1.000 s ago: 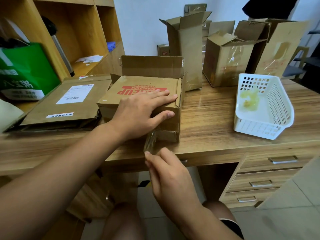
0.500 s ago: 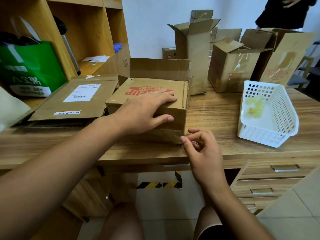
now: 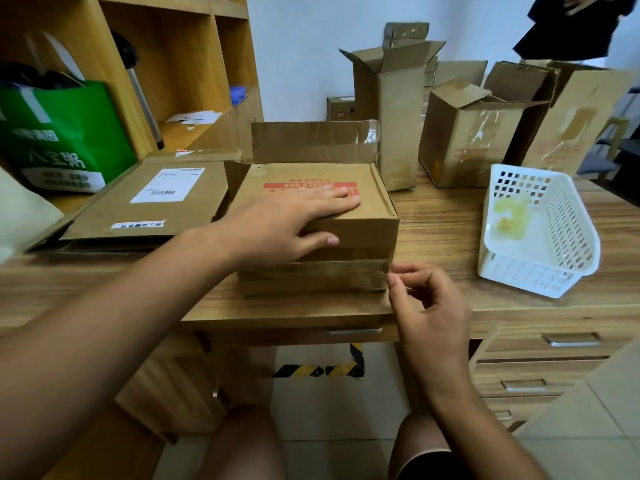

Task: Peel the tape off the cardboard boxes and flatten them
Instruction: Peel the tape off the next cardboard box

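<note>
Head view: looks forward and down over a wooden desk [image 3: 450, 216].
Cardboard box [image 3: 311, 174]: sits at the centre of the desk, near the front edge. Its top is closed and carries red print, and its rear flap stands upright.
Tape [image 3: 311, 275]: a clear strip runs along the lower front face of the Cardboard box and ends at the front right corner.
Left hand [image 3: 287, 223]: lies flat on the box top. The fingers are straight and close together over the red print, and the thumb is spread down onto the front face. It presses and does not grip.
Right hand [image 3: 429, 306]: is at the front right corner of the box. The fingers are curled, with thumb and forefinger tips drawn together at the end of the Tape. Whether they actually hold the strip cannot be told.
Flattened box [image 3: 149, 209]: lies just beside the Cardboard box on its left, white shipping label facing up.
Upright boxes [image 3: 388, 109]: stand open at the rear of the desk, flaps raised.
Basket [image 3: 519, 275]: white and perforated, to the right and apart from the Cardboard box. It holds a yellowish crumpled wad [image 3: 509, 220].
Shelf unit [image 3: 194, 64]: stands at the left, with a green bag [image 3: 62, 133] in front of it.
Drawers [image 3: 540, 358]: sit under the desk at the right, with metal handles.
</note>
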Demonstrator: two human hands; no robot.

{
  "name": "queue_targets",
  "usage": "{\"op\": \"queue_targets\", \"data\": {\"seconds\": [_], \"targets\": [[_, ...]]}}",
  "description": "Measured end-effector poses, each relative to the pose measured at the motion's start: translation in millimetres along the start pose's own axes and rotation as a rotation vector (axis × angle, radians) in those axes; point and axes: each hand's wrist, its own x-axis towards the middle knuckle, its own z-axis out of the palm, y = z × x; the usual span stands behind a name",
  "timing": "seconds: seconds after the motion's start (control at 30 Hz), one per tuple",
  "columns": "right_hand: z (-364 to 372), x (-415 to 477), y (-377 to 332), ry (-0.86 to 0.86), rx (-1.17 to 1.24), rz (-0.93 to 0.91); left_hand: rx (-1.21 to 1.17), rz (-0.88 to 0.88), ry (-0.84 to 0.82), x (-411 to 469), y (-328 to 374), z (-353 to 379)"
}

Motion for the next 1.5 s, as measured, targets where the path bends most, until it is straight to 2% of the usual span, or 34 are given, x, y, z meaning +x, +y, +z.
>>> {"op": "queue_targets", "data": {"seconds": [0.17, 0.6, 0.8, 0.93, 1.17, 1.33, 1.5], "targets": [[4, -14, -9, -0.075, -0.027, -0.134, 0.088, -0.013, 0.036, 4, 4, 6], [41, -52, -35, -0.302, 0.090, -0.157, 0.101, -0.030, 0.080, 6, 10, 8], [27, -23, -30, -0.213, 0.005, -0.018, -0.037, -0.140, 0.139, 8, 12, 8], [19, 0, -22, -0.280, -0.115, 0.117, -0.051, -0.111, 0.100, 7, 11, 2], [23, 16, -18, -0.269, -0.357, -0.097, 0.012, -0.015, -0.089, -6, 0, -11], [24, 12, -15, -0.223, -0.333, -0.117, 0.020, -0.014, -0.027, -6, 1, -3], [32, -6, -16, -0.245, -0.277, -0.101, 0.080, -0.004, 0.030, -7, 1, 5]]}}
